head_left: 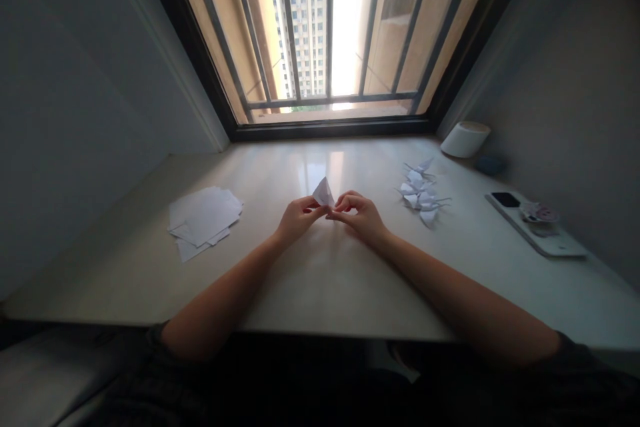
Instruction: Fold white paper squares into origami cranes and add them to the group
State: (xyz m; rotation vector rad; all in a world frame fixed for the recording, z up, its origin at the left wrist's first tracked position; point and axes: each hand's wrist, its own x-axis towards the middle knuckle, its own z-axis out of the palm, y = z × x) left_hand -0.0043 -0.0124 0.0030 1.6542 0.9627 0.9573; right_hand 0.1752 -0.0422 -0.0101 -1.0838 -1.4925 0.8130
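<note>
Between my hands, a small piece of folded white paper (324, 192) stands with its pointed tip up, just above the middle of the white tabletop (340, 287). My left hand (300, 215) pinches its left side and lower edge between thumb and fingers. At the lower right corner, my right hand (359, 213) has thumb and curled fingertips closed on the same paper. The fingers hide the bottom of the folds. Off to the left lies a loose stack of white paper sheets (205, 217). On the right is a pile of folded paper cranes (421, 192).
A white phone (535, 227) with a round grip on its back lies at the right. Behind it, a white cylindrical object (465, 139) and a dark bluish item (490, 164) stand near the right wall. A barred window (330, 123) borders the table's far side.
</note>
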